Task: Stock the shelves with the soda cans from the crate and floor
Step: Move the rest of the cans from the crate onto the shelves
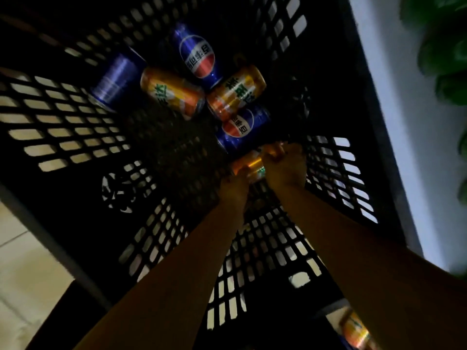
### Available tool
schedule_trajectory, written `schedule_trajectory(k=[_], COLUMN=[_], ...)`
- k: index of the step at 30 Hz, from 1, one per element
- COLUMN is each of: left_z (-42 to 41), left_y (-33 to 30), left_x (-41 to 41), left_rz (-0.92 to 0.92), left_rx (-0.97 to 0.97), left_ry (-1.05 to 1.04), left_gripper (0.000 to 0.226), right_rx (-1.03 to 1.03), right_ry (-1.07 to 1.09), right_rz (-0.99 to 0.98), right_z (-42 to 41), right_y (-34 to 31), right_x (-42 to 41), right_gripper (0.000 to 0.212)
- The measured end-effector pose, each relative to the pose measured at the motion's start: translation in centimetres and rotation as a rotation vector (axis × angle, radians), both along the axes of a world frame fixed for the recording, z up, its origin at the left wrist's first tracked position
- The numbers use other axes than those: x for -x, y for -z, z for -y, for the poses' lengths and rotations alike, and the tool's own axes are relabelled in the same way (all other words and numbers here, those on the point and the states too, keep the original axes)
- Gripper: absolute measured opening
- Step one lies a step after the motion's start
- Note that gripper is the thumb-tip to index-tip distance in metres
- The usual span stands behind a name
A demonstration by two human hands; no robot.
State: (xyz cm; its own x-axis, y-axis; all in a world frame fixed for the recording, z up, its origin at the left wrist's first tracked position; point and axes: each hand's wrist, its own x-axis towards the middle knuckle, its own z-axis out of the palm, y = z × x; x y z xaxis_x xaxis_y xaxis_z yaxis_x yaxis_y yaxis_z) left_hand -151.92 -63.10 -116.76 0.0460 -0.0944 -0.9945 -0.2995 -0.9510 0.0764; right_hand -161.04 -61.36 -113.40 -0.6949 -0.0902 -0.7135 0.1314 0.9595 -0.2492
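Observation:
I look down into a deep black slotted crate. On its bottom lie several soda cans: a blue can at the left, a blue cola can at the back, two orange cans in the middle and another blue cola can nearer me. Both my arms reach into the crate. My left hand and my right hand grip one orange can between them, low at the crate's near right side. The fingers are mostly hidden in the dark.
Outside the crate, an orange can lies at the bottom right. Pale floor tiles show at the left. A white wall runs along the right, with green plant leaves at the top right.

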Motion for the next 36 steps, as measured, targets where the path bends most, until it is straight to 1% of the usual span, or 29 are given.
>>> schedule_trajectory(k=[2,3,4,5,7,8,10,12,14,16,17,19,20,21,22,23,24,25,26,27,29,30,31,33,34,36], left_z=[0.0,0.4,0.8,1.3,2.5,3.0,4.1,4.7,5.5,6.3,6.7,7.5,7.9,8.4,8.9,9.3,9.8,10.2,10.6,11.1,11.8,12.1,12.3,12.7,12.8,12.7], left_y=[-2.5,-4.3,-6.3,-8.8,-14.3,-17.0,-22.7,-28.9,-35.6,-41.8,-44.7,-50.3,-53.0,-55.4,-57.6,-59.6,-61.7,-63.8,-65.5,-66.9,-69.3,-70.3,-71.1,-73.1,-74.1,-76.4], left_x=[-0.8,-1.5,-2.1,-2.6,-3.5,-4.0,-4.9,-5.8,-6.4,-6.8,-7.2,-7.6,-7.6,-7.9,-8.2,-8.4,-8.6,-8.7,-8.8,-9.1,-9.4,-9.3,-9.3,-8.5,-8.0,-7.1], left_rz=[0.028,0.041,0.067,0.082,0.053,0.014,-0.108,-0.210,-0.280,-0.335,-0.364,-0.416,-0.451,-0.476,-0.492,-0.516,-0.558,-0.606,-0.649,-0.689,-0.708,-0.728,-0.748,-0.793,-0.830,-0.949], left_rx=[0.054,0.097,0.122,0.109,0.074,0.064,0.066,0.041,-0.046,-0.100,-0.093,-0.093,-0.097,-0.103,-0.116,-0.142,-0.176,-0.213,-0.236,-0.236,-0.161,-0.127,-0.119,-0.090,-0.031,0.125], left_ry=[0.000,0.020,0.024,-0.001,-0.053,-0.069,-0.075,-0.103,-0.192,-0.228,-0.232,-0.236,-0.235,-0.223,-0.203,-0.174,-0.139,-0.110,-0.088,-0.050,0.073,0.123,0.127,0.053,0.043,0.130], left_gripper=[0.047,0.045,0.043,0.037,0.027,0.026,0.035,0.043,0.048,0.049,0.049,0.044,0.041,0.038,0.039,0.045,0.058,0.078,0.093,0.095,0.077,0.076,0.078,0.078,0.075,0.072], right_rx=[-0.001,0.017,0.038,0.069,0.119,0.130,0.168,0.235,0.301,0.367,0.415,0.531,0.581,0.625,0.661,0.691,0.726,0.764,0.795,0.821,0.884,0.934,0.992,1.096,1.125,1.156], right_ry=[0.033,0.063,0.107,0.147,0.210,0.206,0.148,0.083,0.027,0.050,0.114,0.335,0.443,0.499,0.511,0.510,0.513,0.519,0.535,0.574,0.696,0.748,0.787,0.790,0.769,0.753], right_rz=[0.023,0.032,0.054,0.084,0.138,0.143,0.139,0.155,0.159,0.096,0.068,0.062,0.095,0.144,0.205,0.254,0.285,0.273,0.235,0.183,0.103,0.082,0.055,-0.026,-0.089,-0.226], right_z=[-0.5,-0.5,-0.5,-0.1,0.8,1.3,2.1,3.1,3.8,4.5,4.7,5.2,5.3,5.5,5.8,6.2,6.5,6.8,7.2,7.6,8.1,8.2,8.2,8.3,8.3,8.2], right_y=[-1.6,-3.0,-4.3,-6.4,-10.9,-13.4,-18.6,-24.8,-31.5,-39.2,-42.6,-48.5,-50.9,-53.2,-55.6,-57.8,-59.9,-61.7,-63.6,-65.5,-68.8,-70.3,-71.9,-74.7,-76.0,-79.3], right_x=[-0.7,-1.0,-1.3,-1.4,-1.4,-1.3,-1.4,-1.5,-1.3,-1.1,-1.0,-0.6,-0.6,-0.9,-1.4,-2.2,-3.0,-3.9,-4.6,-5.2,-6.0,-6.2,-6.4,-6.5,-6.5,-6.3], right_gripper=[0.082,0.085,0.080,0.066,0.027,0.021,0.019,0.025,0.034,0.036,0.039,0.043,0.042,0.041,0.044,0.051,0.056,0.053,0.044,0.035,0.028,0.025,0.023,0.023,0.023,0.024])
